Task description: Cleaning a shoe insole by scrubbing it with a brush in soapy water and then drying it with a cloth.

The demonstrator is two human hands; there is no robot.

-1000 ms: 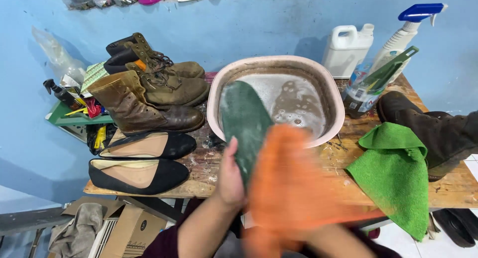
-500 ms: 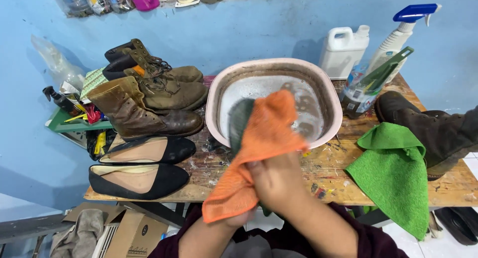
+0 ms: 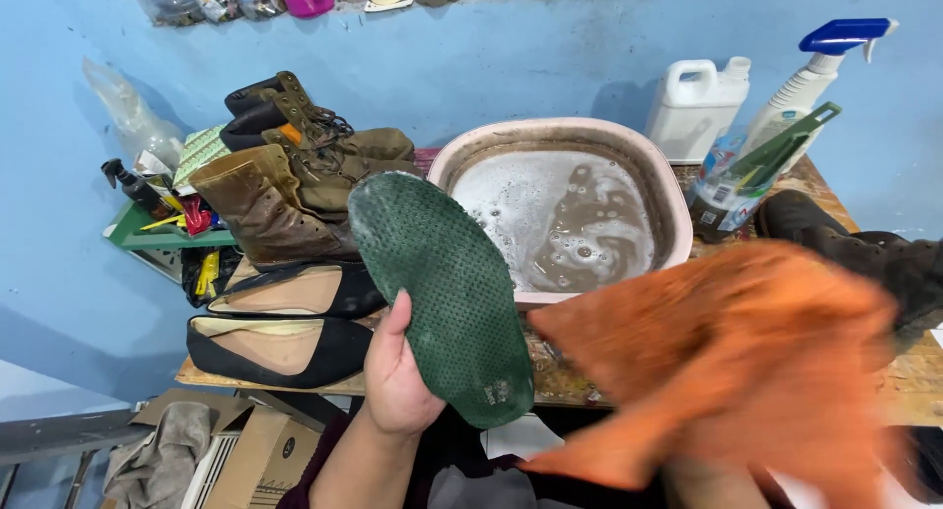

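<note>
My left hand (image 3: 395, 371) grips the lower edge of a dark green dotted insole (image 3: 442, 288), holding it upright in front of the table. To its right a blurred orange cloth (image 3: 747, 367) swings in the air; it covers my right hand, which is hidden behind it. Behind the insole stands a pink basin (image 3: 462, 155) with soapy brown water.
Brown boots (image 3: 285, 190) and black flat shoes (image 3: 280, 347) lie on the left of the wooden table (image 3: 560, 376). A white jug (image 3: 697, 106) and a spray bottle (image 3: 801, 82) stand at the back right. A dark boot (image 3: 864, 254) lies at the right. Cardboard boxes (image 3: 246, 450) sit below.
The orange cloth has swept off the insole to the right, uncovering it. The insole is now tilted up in my left hand. The view has shifted slightly.
</note>
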